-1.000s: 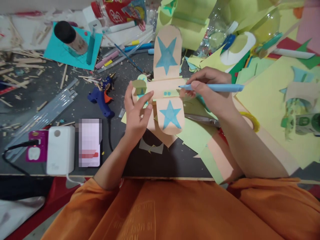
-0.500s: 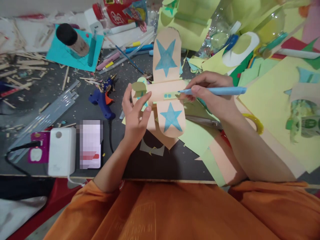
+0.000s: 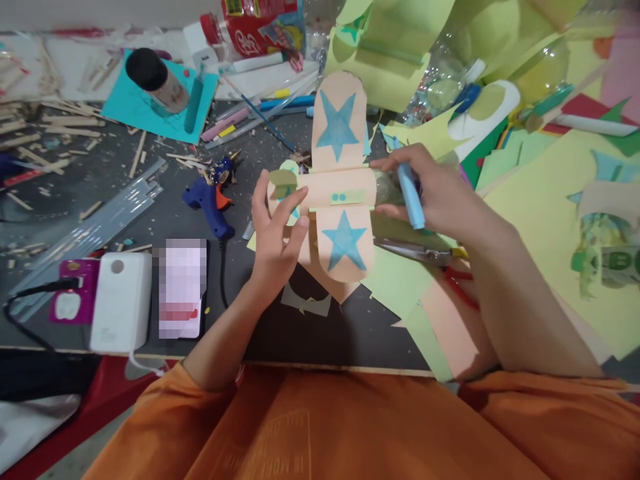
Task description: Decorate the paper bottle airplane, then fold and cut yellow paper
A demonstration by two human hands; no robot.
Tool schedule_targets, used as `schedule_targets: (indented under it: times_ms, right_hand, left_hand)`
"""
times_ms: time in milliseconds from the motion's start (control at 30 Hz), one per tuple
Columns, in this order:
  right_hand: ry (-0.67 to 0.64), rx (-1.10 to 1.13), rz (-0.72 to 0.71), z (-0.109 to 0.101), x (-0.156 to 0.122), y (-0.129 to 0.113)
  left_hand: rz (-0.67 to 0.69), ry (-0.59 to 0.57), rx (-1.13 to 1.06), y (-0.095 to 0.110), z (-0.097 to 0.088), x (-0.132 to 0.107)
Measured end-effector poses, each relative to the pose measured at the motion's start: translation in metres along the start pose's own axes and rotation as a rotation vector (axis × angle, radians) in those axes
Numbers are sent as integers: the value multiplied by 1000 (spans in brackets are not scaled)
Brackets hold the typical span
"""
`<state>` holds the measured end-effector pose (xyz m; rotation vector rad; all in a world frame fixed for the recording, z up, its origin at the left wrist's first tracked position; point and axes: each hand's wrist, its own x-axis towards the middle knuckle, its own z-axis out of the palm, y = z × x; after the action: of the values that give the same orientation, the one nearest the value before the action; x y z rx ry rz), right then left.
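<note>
A paper model airplane [image 3: 320,190] in pale peach lies across the middle of the view, with a blue star on each of its two wings. Two blue dots mark a green strip on its body. At the tail end, my left hand [image 3: 280,230] is closed around the body with fingers on top. My right hand [image 3: 435,193] holds a light-blue marker [image 3: 411,197], its blunt end slanting down toward me. The same hand's thumb and fingertips reach around the clear plastic end [image 3: 389,188] of the airplane. The marker's tip is hidden.
A blue hot glue gun [image 3: 210,203] lies to the left, with clear glue sticks [image 3: 100,233] beyond it. Near the front edge are a phone [image 3: 181,287] and a white power bank [image 3: 121,300]. Red-handled pliers [image 3: 430,255] and paper scraps [image 3: 400,287] lie at the right.
The marker has swung from level, with its tip at the green strip, to steeply slanted in my right hand. That hand has shifted onto the airplane's clear end. My left hand keeps its hold.
</note>
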<state>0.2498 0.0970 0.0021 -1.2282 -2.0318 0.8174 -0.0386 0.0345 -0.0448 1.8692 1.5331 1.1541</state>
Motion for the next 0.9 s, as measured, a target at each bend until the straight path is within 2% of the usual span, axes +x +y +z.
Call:
schedule_targets:
  times_ms: [133, 333, 400, 467, 533, 600, 667, 767, 900]
  right_hand:
    - [-114, -128, -48, -3, 2, -2]
    - [-127, -35, -10, -17, 4, -17]
    - [-66, -6, -3, -22, 3, -28]
    - [62, 69, 12, -22, 1, -40]
    - [153, 244, 48, -16, -2, -47]
    - [184, 418, 102, -4, -4, -50]
    - [205, 501, 122, 8, -5, -49]
    - [188, 512, 75, 20, -5, -47]
    - [109, 424, 56, 23, -5, -49]
  left_hand:
    - [-2, 27, -7, 3, -1, 0]
    - [-21, 41, 12, 5, 1, 0]
    - [-34, 43, 15, 5, 2, -1]
    - [-48, 40, 8, 4, 4, -2]
    - [-51, 40, -10, 4, 6, -3]
    - [-43, 45, -22, 5, 9, -4]
    - [-20, 55, -22, 4, 10, -3]
    - [42, 81, 8, 2, 10, -2]
    - [64, 82, 96, -2, 7, -2]
